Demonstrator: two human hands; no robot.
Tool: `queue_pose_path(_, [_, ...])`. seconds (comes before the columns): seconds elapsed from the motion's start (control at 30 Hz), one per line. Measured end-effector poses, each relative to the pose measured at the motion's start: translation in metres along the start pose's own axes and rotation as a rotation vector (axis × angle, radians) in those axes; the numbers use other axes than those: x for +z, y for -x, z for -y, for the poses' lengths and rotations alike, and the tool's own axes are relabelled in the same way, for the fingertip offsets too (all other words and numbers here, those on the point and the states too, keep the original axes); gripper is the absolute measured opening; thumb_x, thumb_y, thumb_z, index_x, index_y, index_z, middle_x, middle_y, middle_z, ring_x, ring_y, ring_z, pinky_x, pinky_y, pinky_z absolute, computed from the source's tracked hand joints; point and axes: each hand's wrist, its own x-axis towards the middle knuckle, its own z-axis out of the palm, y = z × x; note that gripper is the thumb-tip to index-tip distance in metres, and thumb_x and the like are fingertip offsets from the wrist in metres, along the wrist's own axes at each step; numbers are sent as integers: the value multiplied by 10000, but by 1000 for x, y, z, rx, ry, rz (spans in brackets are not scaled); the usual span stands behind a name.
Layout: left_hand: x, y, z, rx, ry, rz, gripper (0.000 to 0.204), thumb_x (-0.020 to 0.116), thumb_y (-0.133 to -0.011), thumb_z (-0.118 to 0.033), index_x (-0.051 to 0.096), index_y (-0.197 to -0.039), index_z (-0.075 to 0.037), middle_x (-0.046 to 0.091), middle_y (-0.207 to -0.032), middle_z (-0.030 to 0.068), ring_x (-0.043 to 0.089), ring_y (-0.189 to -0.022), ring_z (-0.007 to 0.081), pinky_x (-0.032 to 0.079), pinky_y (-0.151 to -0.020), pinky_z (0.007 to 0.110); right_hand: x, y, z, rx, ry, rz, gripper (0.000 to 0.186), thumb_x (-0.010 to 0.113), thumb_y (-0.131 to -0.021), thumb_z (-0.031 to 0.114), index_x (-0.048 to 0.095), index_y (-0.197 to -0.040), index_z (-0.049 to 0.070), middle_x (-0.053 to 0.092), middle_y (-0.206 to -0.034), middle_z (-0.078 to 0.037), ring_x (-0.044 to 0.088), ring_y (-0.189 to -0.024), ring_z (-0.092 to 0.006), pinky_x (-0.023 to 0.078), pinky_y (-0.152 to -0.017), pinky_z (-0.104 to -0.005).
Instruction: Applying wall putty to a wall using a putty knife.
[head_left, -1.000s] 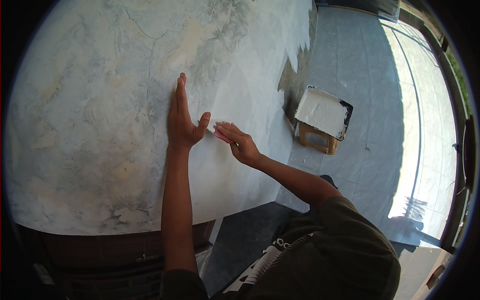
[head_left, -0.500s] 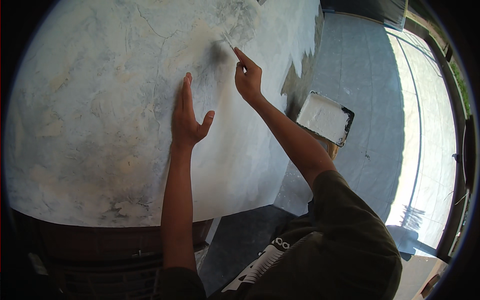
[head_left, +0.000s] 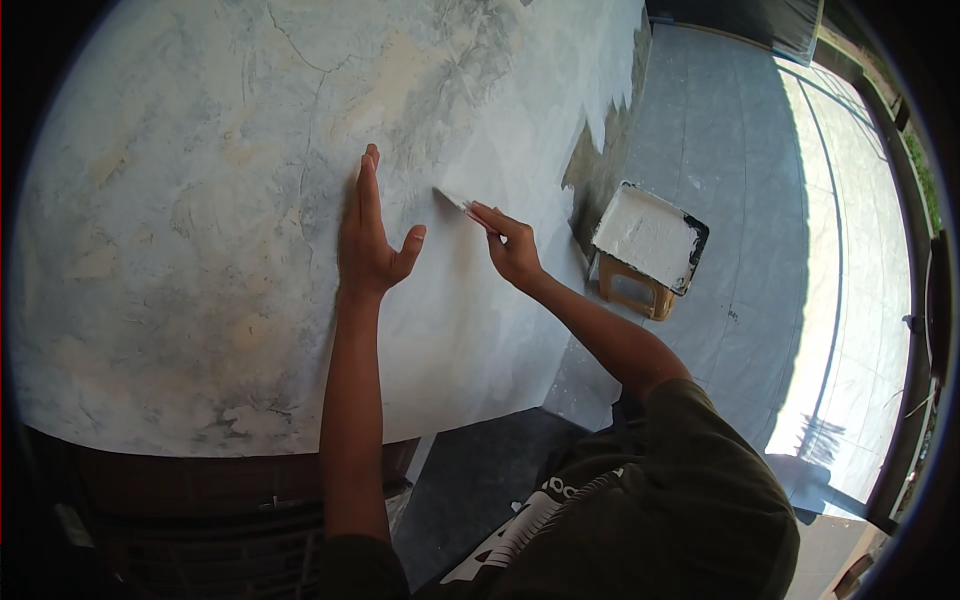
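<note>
Your left hand lies flat and open against the wall, fingers up, thumb spread; your right hand is closed around the handle of a putty knife, its blade tip touching the wall just right of your left thumb. The wall is patchy grey and cream on the left, smoother white on the right. Further right, a tray of white putty sits on a small wooden stool on the tiled floor.
</note>
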Motion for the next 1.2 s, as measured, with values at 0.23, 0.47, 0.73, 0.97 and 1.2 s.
queue_pose_path(0.23, [3, -1, -4, -8, 9, -8, 921, 493, -954, -557, 145, -1559, 45, 343, -1557, 267, 364, -1439, 409, 318, -1166, 472, 2, -130, 6, 27, 4, -434, 518, 439, -913, -88, 558, -1400, 42, 663, -1289, -184, 629, -801, -121, 501, -771, -260])
queue_pose_path(0.47, [0, 10, 0, -14, -10, -28, 916, 496, -955, -548, 150, -1558, 49, 342, -1555, 275, 363, -1437, 419, 320, -1163, 472, 73, -13, 39, -137, 39, -27, 633, 514, -865, -163, 452, -1463, 33, 386, -1554, -181, 304, -1467, -374, 257, -1218, -450])
queue_pose_path(0.73, [5, 0, -2, -7, 43, -26, 889, 498, -952, -516, 160, -1556, 42, 364, -1551, 253, 374, -1432, 405, 322, -1163, 469, 20, 96, 21, 261, 9, -76, 481, 467, -949, -109, 574, -1383, 66, 682, -1238, -124, 614, -1033, -170, 443, -993, -283])
queue_pose_path(0.97, [10, 2, -2, 5, 29, -57, 888, 523, -953, -498, 175, -1545, 64, 361, -1540, 279, 385, -1416, 433, 354, -1150, 469, -10, 13, 41, 388, 42, -234, 446, 516, -965, -36, 577, -1391, 80, 672, -892, -94, 473, -717, -93, 461, -722, -239])
queue_pose_path(1.2, [28, -9, -2, -54, -2, -119, 885, 518, -954, -491, 180, -1536, 84, 372, -1528, 290, 410, -1399, 435, 365, -1142, 473, -25, -83, 29, 225, 56, -310, 435, 504, -960, -39, 586, -1376, 59, 668, -847, -112, 585, -737, -136, 487, -747, -266])
